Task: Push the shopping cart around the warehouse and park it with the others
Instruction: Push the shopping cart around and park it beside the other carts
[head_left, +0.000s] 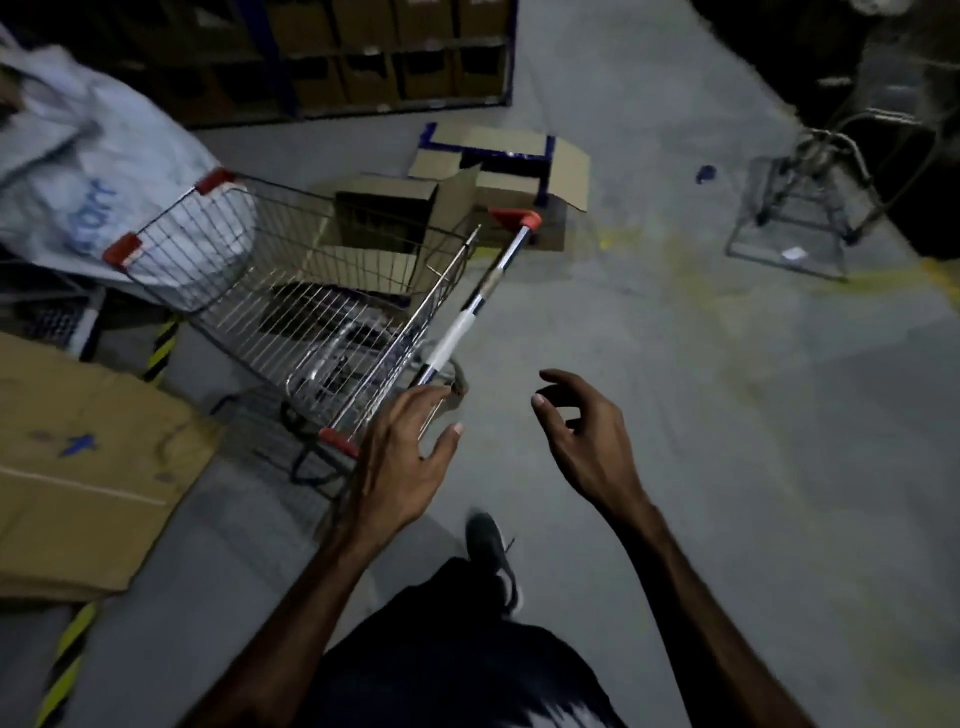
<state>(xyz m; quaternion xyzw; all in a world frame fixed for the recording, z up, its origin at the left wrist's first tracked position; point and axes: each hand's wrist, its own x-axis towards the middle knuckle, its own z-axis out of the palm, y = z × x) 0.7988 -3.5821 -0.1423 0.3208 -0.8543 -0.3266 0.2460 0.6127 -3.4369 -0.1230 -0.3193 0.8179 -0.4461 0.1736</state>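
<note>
nearest the camera are the person's dark clothing and one dark shoe stepping on the grey floor. both bare forearms reach forward. the left hand has its fingers spread and loosely bent, released, holding nothing; its fingertips are at the near end of the handle bar of the shopping cart, though whether they touch the bar cannot be told. the right hand hangs in the air to the right of the cart, fingers relaxed and slightly curled, grasping nothing and apart from the bar.

the cart stands just ahead and to the left, a wire basket with red plastic corners, its chrome handle running away from the hands toward a red end cap. left of it a flattened cardboard sheet lies by yellow-and-black striped floor tape. a large white sack with blue lettering presses against the cart's far left corner. beyond the basket, open cardboard boxes lie on the floor. further right, another wire cart stands well apart, blurred. at the back, a blue-framed rack holds rows of brown cartons.
</note>
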